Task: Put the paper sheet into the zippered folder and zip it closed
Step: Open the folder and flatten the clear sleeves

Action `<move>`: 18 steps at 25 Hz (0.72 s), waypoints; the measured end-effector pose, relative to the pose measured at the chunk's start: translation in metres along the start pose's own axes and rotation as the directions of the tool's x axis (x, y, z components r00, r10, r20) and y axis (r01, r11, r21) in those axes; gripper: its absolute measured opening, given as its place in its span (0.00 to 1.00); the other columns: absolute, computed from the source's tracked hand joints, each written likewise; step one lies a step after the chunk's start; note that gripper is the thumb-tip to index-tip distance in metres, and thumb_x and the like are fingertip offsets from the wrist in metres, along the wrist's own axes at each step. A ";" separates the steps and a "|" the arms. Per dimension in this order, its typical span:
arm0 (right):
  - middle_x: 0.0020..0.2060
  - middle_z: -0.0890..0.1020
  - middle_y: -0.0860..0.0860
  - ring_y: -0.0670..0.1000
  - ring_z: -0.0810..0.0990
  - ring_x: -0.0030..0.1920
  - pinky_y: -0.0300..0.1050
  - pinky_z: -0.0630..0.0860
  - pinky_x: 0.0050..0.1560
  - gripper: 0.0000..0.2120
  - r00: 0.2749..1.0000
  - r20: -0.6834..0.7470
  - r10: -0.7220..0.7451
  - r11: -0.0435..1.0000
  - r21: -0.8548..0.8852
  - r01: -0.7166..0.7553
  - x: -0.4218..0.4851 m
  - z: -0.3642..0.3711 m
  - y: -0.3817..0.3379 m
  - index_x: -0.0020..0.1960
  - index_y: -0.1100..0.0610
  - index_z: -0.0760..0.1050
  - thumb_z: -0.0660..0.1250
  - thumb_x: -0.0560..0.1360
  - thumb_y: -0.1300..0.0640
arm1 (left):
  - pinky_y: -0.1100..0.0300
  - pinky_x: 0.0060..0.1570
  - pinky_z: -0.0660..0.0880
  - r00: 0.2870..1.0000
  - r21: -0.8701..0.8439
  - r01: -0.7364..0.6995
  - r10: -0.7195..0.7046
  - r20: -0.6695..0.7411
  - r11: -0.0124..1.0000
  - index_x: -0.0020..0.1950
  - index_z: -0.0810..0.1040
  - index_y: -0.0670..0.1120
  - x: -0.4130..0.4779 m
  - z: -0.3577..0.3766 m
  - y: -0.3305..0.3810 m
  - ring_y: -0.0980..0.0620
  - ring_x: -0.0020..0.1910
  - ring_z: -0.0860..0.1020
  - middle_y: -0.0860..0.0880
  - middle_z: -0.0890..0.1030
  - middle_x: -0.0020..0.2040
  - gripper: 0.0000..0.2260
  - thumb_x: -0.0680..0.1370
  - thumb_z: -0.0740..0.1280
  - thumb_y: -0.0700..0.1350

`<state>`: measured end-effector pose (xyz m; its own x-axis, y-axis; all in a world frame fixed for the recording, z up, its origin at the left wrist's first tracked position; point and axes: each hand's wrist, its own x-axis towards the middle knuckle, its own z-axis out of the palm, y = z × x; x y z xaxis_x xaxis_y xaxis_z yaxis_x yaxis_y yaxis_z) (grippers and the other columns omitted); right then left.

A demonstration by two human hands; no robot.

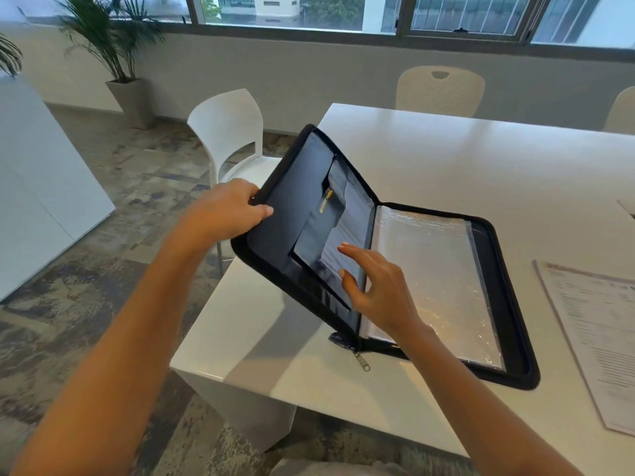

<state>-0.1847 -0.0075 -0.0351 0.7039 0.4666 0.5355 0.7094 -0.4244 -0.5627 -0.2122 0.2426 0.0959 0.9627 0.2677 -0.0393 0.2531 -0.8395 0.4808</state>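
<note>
Gripping zippered folder [295,201] cover, left hand [226,211]; paper sheet [598,338] cropped at right.

The zippered folder [522,371] is edged in black, and its lining [292,201] is seen in dark navy. A small yellow label [326,201] is shown in a pocket, and the zipper pull [362,360] is silver. The paper sheet [601,338] is white, printed with grey lines of text. The table [446,159] and the nearer chair [226,128] are white. The far chair [439,91] is cream, dotted with fine perforations. The carpet [120,187] is mottled in grey, beige and blue.
</note>
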 end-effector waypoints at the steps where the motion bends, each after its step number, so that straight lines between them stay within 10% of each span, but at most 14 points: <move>1: 0.61 0.81 0.55 0.54 0.81 0.59 0.48 0.78 0.59 0.20 0.999 0.014 0.034 0.999 -0.023 -0.034 -0.004 0.002 0.008 0.66 0.59 0.75 0.69 0.75 0.58 | 0.43 0.56 0.76 0.999 0.152 0.011 -0.005 -0.039 0.988 0.63 0.74 0.44 0.000 0.005 -0.006 0.42 0.52 0.79 0.43 0.81 0.55 0.16 0.79 0.65 0.51; 5: 0.61 0.81 0.55 0.56 0.81 0.58 0.44 0.74 0.56 0.19 0.987 0.036 0.154 0.981 -0.128 -0.148 -0.016 0.003 0.034 0.66 0.58 0.75 0.70 0.75 0.57 | 0.41 0.66 0.65 0.997 0.516 0.035 0.009 -0.081 0.856 0.73 0.62 0.47 0.000 0.044 -0.015 0.39 0.69 0.67 0.42 0.69 0.71 0.24 0.79 0.62 0.51; 18: 0.66 0.77 0.54 0.56 0.78 0.62 0.47 0.74 0.60 0.21 0.940 0.024 0.341 0.906 -0.274 -0.322 -0.044 -0.022 0.064 0.68 0.56 0.73 0.68 0.76 0.55 | 0.35 0.71 0.42 0.974 0.470 -0.225 0.191 0.121 0.853 0.79 0.46 0.49 0.007 0.177 0.017 0.40 0.78 0.43 0.40 0.46 0.79 0.38 0.76 0.45 0.70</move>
<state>-0.1695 -0.0727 -0.0807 0.9027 0.3123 0.2960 0.4258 -0.7476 -0.5098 -0.1843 0.1465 -0.0511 0.9977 0.0436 -0.0523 0.0441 -0.9990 0.0074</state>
